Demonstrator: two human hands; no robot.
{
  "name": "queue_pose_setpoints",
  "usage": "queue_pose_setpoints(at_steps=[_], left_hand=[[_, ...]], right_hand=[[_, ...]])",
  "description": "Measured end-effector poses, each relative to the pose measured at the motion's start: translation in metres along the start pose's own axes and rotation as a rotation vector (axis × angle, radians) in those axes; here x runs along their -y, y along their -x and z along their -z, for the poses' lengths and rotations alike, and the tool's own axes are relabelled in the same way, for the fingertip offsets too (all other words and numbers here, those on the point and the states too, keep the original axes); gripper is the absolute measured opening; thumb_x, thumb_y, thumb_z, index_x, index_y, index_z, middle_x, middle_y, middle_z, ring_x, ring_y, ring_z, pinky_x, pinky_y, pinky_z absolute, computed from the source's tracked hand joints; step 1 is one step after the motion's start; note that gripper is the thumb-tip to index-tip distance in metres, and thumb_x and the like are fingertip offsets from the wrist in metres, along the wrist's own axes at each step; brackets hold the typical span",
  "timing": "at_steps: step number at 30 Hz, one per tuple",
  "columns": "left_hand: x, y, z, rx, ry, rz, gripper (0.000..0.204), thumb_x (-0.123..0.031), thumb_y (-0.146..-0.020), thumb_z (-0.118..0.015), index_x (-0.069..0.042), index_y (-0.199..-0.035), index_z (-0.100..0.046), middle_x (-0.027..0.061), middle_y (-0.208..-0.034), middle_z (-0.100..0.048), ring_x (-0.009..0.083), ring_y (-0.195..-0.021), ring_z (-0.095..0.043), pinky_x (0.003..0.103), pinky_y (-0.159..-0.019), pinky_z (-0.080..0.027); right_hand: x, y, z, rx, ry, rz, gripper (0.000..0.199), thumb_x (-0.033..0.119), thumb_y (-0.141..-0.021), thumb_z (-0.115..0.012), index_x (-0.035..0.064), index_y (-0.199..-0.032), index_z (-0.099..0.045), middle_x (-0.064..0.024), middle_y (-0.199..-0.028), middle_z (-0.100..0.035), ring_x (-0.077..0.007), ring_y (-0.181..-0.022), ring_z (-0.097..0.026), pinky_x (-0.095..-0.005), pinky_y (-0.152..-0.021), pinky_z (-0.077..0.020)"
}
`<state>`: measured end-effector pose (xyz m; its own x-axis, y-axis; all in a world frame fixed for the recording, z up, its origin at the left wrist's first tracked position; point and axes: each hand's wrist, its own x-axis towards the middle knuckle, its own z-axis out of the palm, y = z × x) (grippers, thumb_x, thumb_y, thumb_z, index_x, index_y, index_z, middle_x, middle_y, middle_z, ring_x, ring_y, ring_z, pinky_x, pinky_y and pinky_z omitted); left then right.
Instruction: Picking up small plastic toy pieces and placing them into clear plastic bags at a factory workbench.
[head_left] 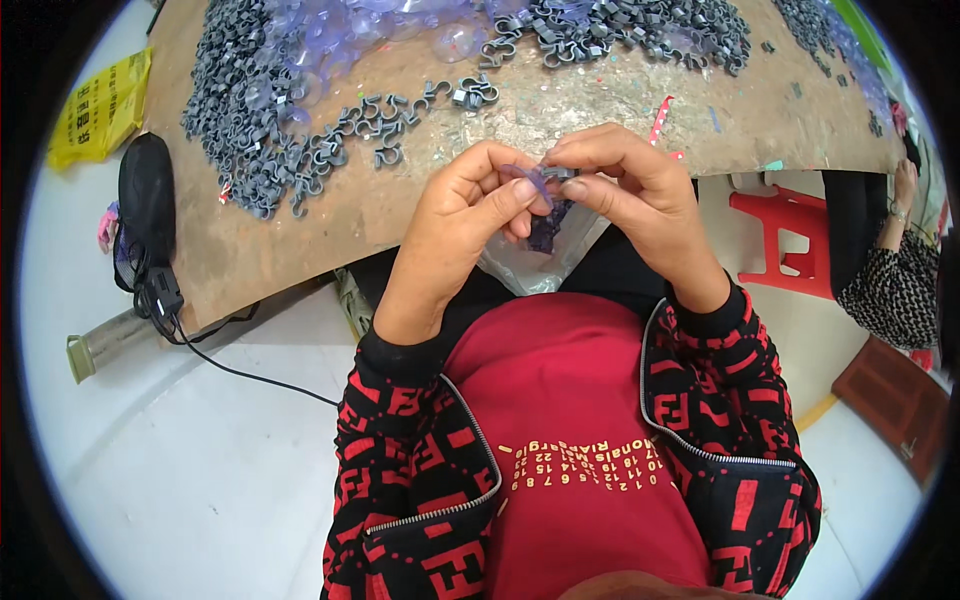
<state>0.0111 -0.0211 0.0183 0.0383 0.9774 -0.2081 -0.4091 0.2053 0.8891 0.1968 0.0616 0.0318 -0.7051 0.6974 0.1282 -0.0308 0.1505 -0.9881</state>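
Fingers: left hand (460, 215) pinches a purple cup (537, 179) between thumb and forefinger; right hand (642, 190) has thumb and forefinger closed on a small grey clip (559, 173); both grasping
Held pair: clock centre, 12 straight ahead of the wearer, at the near edge of the table (590, 100); cup and clip meet at the fingertips; can't tell if seated or only touching
Cup handling: thin, see-through; likely light, soft, bendy, a bit slick; hard to break, easy to fold
Cup hold: best pinched near its middle, by the thicker part; the rim would probably flex away
Clip handling: curled, open-sided, judging by its neighbours; likely light, stiff, slightly springy; too much squeeze may make it twist or pop out
Clip hold: flat sides, thumb against forefinger; leave the mating end free
Grey heap (240, 130): between 9 and 10 o'clock; curled pieces look prone to hooking together, so lift singly
Loose clips (386, 122): same bearing, nearer; easier to pick from
Cup pile (345, 40): 10 o'clock; shiny domes overlapping; may cling, peel by an edge
Second grey heap (640, 35): 1 o'clock; same sort of clips
Transparent bag (522, 272): 6 o'clock, below the hands; dark purple contents, detail unclear
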Motion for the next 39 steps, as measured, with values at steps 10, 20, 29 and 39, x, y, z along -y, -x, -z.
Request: queue_pose_setpoints(at_steps=[10,20,29,39], left_hand=[[0.004,0.002,-0.007,-0.088,-0.068,-0.021,0.015,-0.010,-0.090,-0.062,-0.001,-0.101,-0.058,0.0075,-0.088,-0.067,0.0072,-0.072,-0.059,0.020,-0.065,-0.048],[0.003,0.010,-0.025,-0.288,-0.205,-0.243,0.014,-0.004,-0.089,-0.062,0.003,-0.101,-0.062,0.0047,-0.088,-0.066,0.0079,-0.075,-0.060,0.021,-0.069,-0.049],[0.007,0.014,-0.023,-0.307,-0.336,-0.300,0.015,-0.003,-0.090,-0.060,0.003,-0.104,-0.062,0.0057,-0.093,-0.066,0.0087,-0.080,-0.060,0.022,-0.073,-0.048],[-0.003,0.010,-0.006,-0.068,-0.034,-0.009,0.014,-0.007,-0.087,-0.063,0.001,-0.098,-0.061,0.0059,-0.081,-0.066,0.0080,-0.068,-0.057,0.021,-0.064,-0.047]], right_hand=[[-0.003,0.001,-0.003,-0.072,0.092,-0.044,0.022,0.001,-0.087,-0.063,-0.0016,-0.109,-0.060,-0.0056,-0.101,-0.061,-0.0111,-0.090,-0.061,-0.0237,-0.080,-0.0485],[0.003,0.003,-0.008,-0.143,0.206,0.042,0.020,0.001,-0.086,-0.064,-0.0021,-0.106,-0.062,-0.0053,-0.093,-0.063,-0.0122,-0.087,-0.062,-0.0249,-0.077,-0.0491],[-0.004,-0.003,-0.011,-0.183,0.559,0.366,0.021,-0.004,-0.076,-0.069,-0.0004,-0.096,-0.064,-0.0098,-0.083,-0.063,-0.0219,-0.078,-0.063,-0.0289,-0.068,-0.0495],[0.008,-0.015,0.014,0.103,0.845,0.904,0.025,-0.001,-0.071,-0.068,-0.0003,-0.095,-0.062,-0.0103,-0.086,-0.063,-0.0217,-0.070,-0.062,-0.0357,-0.075,-0.0527]])
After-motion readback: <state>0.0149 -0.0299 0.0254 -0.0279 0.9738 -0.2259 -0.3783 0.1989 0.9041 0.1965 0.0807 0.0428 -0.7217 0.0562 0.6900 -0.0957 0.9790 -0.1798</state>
